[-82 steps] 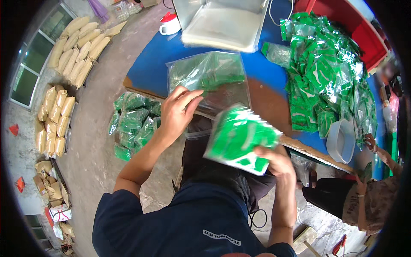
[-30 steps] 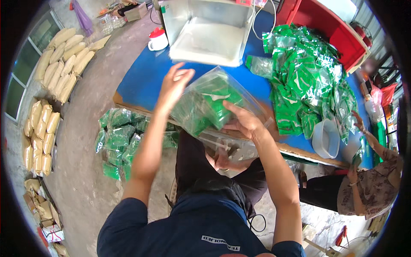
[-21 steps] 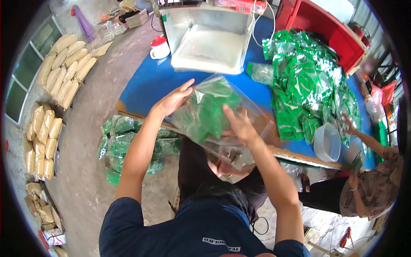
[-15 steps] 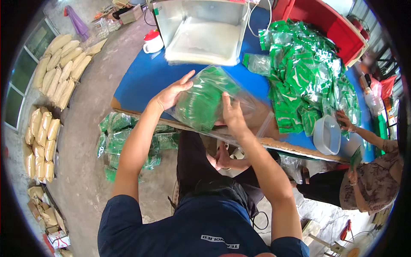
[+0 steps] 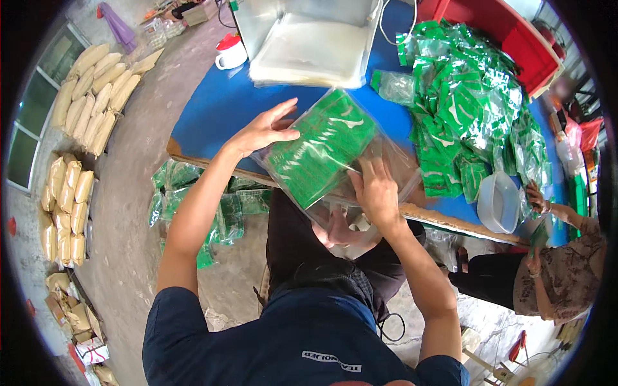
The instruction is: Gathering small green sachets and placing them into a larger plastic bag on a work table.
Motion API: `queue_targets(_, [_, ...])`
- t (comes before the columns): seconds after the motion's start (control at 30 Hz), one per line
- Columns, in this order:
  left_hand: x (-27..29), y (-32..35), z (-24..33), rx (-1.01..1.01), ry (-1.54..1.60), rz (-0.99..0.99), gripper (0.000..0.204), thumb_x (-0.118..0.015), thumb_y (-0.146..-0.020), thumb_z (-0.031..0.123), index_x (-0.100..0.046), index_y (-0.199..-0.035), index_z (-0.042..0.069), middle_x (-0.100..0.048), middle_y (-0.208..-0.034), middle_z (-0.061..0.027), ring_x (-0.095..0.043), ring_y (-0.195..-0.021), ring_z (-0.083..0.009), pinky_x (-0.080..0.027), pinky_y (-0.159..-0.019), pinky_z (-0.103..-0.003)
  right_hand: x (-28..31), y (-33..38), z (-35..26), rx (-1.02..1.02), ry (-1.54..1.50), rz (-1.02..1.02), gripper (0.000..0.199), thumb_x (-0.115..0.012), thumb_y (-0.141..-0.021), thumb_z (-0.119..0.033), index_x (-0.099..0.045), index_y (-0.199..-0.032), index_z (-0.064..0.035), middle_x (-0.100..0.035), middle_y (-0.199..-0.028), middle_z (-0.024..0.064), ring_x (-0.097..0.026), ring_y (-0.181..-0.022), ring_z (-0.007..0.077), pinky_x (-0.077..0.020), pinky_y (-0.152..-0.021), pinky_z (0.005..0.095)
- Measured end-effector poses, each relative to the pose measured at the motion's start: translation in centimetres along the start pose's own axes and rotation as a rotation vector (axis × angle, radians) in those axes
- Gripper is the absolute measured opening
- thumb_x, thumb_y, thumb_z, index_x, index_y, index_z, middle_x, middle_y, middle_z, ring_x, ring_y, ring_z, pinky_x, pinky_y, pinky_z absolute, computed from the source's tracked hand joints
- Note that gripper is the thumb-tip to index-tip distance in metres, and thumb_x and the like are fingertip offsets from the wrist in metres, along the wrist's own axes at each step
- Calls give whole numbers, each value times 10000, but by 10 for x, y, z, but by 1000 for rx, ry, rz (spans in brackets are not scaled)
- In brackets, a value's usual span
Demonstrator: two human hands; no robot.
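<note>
A clear plastic bag (image 5: 322, 157) stuffed with green packets lies tilted over the near edge of the blue table (image 5: 212, 116). My left hand (image 5: 264, 128) rests flat against the bag's upper left side, fingers spread. My right hand (image 5: 374, 190) presses on the bag's lower right part, near its open mouth, which hangs off the table edge. Both hands hold the bag between them.
A heap of green packets (image 5: 470, 109) covers the table's right side, beside a clear plastic tub (image 5: 499, 202). A stack of empty clear bags (image 5: 309, 58) and a white mug with a red lid (image 5: 226, 53) lie farther back. Filled bags (image 5: 193, 199) sit on the floor. Another person (image 5: 553, 270) works at right.
The bag, earlier held up in the air, has come down onto the table edge. My right hand, which earlier held a bundle of green packets, now rests on the filled bag.
</note>
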State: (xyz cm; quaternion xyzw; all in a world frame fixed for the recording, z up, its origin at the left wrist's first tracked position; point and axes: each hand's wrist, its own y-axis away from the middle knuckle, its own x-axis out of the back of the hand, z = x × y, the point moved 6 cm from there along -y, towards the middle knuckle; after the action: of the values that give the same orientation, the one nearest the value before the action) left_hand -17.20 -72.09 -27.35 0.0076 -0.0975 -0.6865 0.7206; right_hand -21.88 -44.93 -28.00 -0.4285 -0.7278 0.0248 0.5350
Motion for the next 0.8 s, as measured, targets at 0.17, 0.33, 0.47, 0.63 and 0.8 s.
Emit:
queue_targets(0.17, [4, -31, -13, 4, -192, -99, 818, -718, -902, 59, -264, -1583, 57, -379, -1569, -142, -366, -1438, -225, -274, -1196, -363, -19, -19, 0, 20, 41, -26, 377, -680, -894, -246, -563, -1151, 4, -569, -1026, 176, -570, -999, 372, -482, -860, 497])
queue_targets(0.33, [-29, -20, 18, -228, -758, -15, 662, -667, -968, 246, -373, -1555, 157, -291, -1628, -147, -287, -1498, -278, -250, -1213, -404, 0, 16, -8, 222, 31, -67, 278, -648, -911, -241, -589, -1055, -10, -576, -1052, 166, -561, -1026, 343, -467, -888, 476])
queue_targets(0.47, [-30, -36, 14, -202, -882, -124, 692, -627, -961, 487, -391, -1547, 204, -222, -1646, -173, -243, -1512, -336, -244, -1223, -429, -26, 6, -33, 302, -137, -292, 309, -648, -899, -188, -603, -1137, 4, -584, -1170, 186, -555, -1098, 350, -446, -970, 473])
queue_targets(0.63, [-4, -32, 16, -161, -569, -13, 992, -848, -805, 254, -259, -1590, 110, -237, -1646, -147, -231, -1518, -272, -225, -1228, -405, -13, 17, -21, 227, -112, -138, 388, -637, -924, -226, -584, -1208, 32, -567, -1272, 190, -506, -1265, 371, -365, -1126, 494])
queue_targets(0.8, [2, -41, 16, -80, -413, -111, 1235, -942, -620, 84, -189, -1599, 64, -238, -1641, -156, -233, -1512, -260, -216, -1232, -380, -45, -8, -18, 123, -20, -178, 540, -611, -934, -297, -520, -1332, 56, -519, -1404, 224, -463, -1347, 386, -357, -1138, 526])
